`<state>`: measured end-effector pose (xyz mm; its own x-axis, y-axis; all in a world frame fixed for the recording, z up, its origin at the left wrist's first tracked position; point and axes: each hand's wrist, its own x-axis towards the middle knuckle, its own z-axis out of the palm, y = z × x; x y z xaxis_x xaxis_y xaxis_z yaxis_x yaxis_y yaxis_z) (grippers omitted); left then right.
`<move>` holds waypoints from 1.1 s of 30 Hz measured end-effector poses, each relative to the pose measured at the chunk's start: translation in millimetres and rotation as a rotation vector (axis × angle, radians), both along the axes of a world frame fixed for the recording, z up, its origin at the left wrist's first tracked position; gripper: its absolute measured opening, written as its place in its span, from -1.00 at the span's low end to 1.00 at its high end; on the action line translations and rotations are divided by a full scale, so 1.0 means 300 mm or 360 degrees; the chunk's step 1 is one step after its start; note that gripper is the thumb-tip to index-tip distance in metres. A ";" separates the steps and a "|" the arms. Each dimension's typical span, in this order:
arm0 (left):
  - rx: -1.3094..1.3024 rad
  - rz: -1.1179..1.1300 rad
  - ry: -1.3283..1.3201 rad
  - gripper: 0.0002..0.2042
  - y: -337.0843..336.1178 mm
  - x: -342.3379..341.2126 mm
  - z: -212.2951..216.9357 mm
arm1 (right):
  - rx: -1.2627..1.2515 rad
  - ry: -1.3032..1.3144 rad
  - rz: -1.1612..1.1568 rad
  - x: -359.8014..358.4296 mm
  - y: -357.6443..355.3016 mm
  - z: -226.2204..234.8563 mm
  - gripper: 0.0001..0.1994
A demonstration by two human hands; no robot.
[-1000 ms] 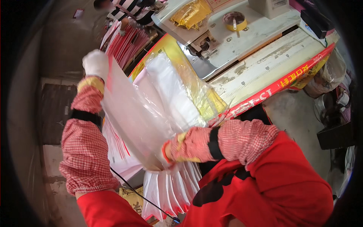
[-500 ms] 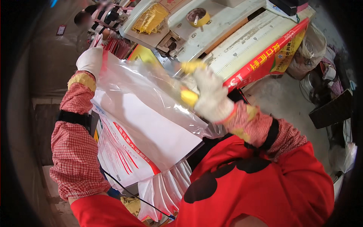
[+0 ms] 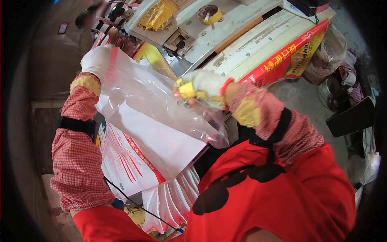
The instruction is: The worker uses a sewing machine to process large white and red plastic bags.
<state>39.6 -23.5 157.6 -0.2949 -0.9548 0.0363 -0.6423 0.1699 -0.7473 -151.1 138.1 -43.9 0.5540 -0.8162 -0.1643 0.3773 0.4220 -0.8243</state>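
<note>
My left hand (image 3: 96, 63), in a white glove, is closed around the upper corner of a clear plastic liner (image 3: 141, 80) with a pink strip along its edge. The liner spreads over a white sack (image 3: 157, 135) with red stripes and print, lying slanted in front of me. At the liner's right side is my right hand (image 3: 203, 86), gloved in white with yellow tape on the fingers. Its fingers are curled at the plastic, slightly blurred, and appear to grip it. More folded white sacks (image 3: 173, 197) hang below.
A sewing machine (image 3: 177, 42) stands beyond the sack, with a tape roll (image 3: 209, 15) and yellow woven scrap (image 3: 158, 15) on the tabletop. A red and yellow sack (image 3: 282, 62) covers the table's right edge. A dark box (image 3: 350, 117) sits far right. Another person's hand shows at upper left.
My right hand has moved slightly left and turned; its spread fingers have curled in at the plastic. My left hand keeps its hold on the corner. The view has shifted slightly.
</note>
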 end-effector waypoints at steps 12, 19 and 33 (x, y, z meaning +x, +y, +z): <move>-0.0089 0.0110 0.0698 -0.54 -0.048 0.204 0.338 | -0.1364 0.1613 -0.0122 0.202 -0.136 0.054 -0.65; -0.0589 -0.0286 0.0114 -0.77 -0.165 0.085 0.063 | -0.1575 0.0799 -0.0955 0.317 -0.015 0.150 -0.80; 0.0312 -0.1330 0.1345 -0.88 -0.124 0.033 -0.691 | 0.0196 0.0687 -0.0628 -0.156 0.349 -0.173 -0.85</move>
